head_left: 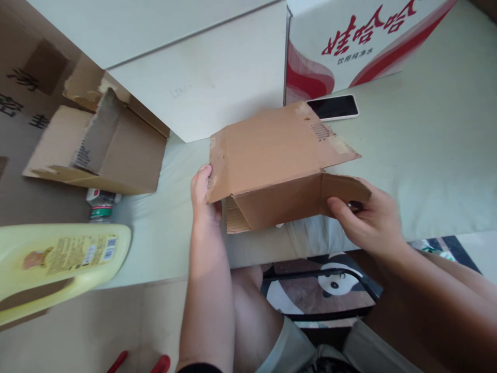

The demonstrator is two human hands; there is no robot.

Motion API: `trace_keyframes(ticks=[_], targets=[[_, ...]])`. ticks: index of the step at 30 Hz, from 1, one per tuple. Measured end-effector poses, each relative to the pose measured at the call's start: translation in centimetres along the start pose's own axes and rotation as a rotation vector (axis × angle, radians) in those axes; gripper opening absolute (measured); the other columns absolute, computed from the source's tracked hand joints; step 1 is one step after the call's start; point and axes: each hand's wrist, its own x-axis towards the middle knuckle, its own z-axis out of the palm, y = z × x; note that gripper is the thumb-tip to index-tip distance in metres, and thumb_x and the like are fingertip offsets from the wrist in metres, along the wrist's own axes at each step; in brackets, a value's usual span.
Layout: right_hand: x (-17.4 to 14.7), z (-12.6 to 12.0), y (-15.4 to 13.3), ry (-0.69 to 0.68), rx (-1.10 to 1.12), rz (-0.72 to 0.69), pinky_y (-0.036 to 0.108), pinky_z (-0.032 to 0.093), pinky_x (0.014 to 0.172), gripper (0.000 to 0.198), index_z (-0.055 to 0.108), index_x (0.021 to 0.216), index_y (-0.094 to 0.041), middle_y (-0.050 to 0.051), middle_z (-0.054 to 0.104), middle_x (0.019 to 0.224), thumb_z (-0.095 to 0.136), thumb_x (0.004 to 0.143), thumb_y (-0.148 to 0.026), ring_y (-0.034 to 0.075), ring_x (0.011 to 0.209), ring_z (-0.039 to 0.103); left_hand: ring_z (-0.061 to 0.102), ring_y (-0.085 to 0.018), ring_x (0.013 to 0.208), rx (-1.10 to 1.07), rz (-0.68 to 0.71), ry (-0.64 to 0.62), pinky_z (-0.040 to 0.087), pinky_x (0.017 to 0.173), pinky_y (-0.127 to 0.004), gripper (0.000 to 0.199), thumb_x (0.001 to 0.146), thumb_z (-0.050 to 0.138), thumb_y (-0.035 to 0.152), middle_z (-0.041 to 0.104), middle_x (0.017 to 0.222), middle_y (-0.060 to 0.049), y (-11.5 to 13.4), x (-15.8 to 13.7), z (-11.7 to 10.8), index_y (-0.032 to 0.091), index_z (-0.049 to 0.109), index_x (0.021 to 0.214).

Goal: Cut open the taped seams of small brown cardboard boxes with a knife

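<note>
A brown cardboard box, partly folded with its flaps out, is held between my two hands over the pale green cloth. My left hand grips its left flap, thumb on the outside and the other fingers mostly hidden behind. At the right end, my right hand pinches a side flap between thumb and fingers. Bits of old tape cling to the box's torn edges. Beyond its far right corner lies a phone with a dark screen.
Behind stand a white cabinet and a white-and-red carton. An open cardboard box, a bottle and a yellow jug are on the left. Red handles show at the bottom edge.
</note>
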Motion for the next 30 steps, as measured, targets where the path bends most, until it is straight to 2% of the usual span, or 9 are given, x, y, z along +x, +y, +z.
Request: trace_keyframes(ticks=[7, 14, 21, 30], targets=[[0.06, -0.11, -0.18, -0.007, 0.011, 0.004, 0.036, 0.051, 0.056, 0.003, 0.063, 0.084, -0.029, 0.001, 0.068, 0.07, 0.06, 0.084, -0.03, 0.022, 0.06, 0.064, 0.062, -0.015, 0.071, 0.006, 0.028, 0.006, 0.045, 0.069, -0.028, 0.033, 0.073, 0.074, 0.044, 0.058, 0.068, 0.002, -0.08, -0.07, 0.01, 0.022, 0.05, 0.066], [0.02, 0.04, -0.19, 0.015, 0.044, 0.001, 0.038, 0.057, 0.062, 0.016, 0.066, 0.099, -0.029, 0.003, 0.076, 0.084, 0.061, 0.085, -0.029, 0.024, 0.068, 0.07, 0.059, -0.014, 0.068, -0.01, 0.037, -0.009, 0.043, 0.066, -0.027, 0.035, 0.074, 0.074, 0.042, 0.057, 0.067, 0.002, -0.05, -0.19, 0.06, 0.021, 0.047, 0.064], [-0.12, 0.14, 0.09, 0.017, 0.077, -0.008, 0.036, 0.056, 0.055, 0.024, 0.066, 0.109, -0.029, 0.005, 0.078, 0.097, 0.063, 0.085, -0.026, 0.025, 0.075, 0.074, 0.056, -0.012, 0.063, -0.005, 0.053, 0.018, 0.043, 0.061, -0.023, 0.028, 0.074, 0.071, 0.038, 0.059, 0.066, 0.002, 0.06, -0.45, 0.27, 0.021, 0.051, 0.064], [-0.12, 0.09, 0.21, 0.019, 0.057, -0.035, 0.036, 0.056, 0.056, 0.023, 0.069, 0.107, -0.029, 0.003, 0.077, 0.089, 0.062, 0.086, -0.024, 0.024, 0.07, 0.072, 0.059, -0.013, 0.067, -0.007, 0.032, 0.012, 0.043, 0.065, -0.026, 0.027, 0.075, 0.069, 0.038, 0.059, 0.068, 0.002, 0.06, -0.39, 0.29, 0.021, 0.05, 0.064]])
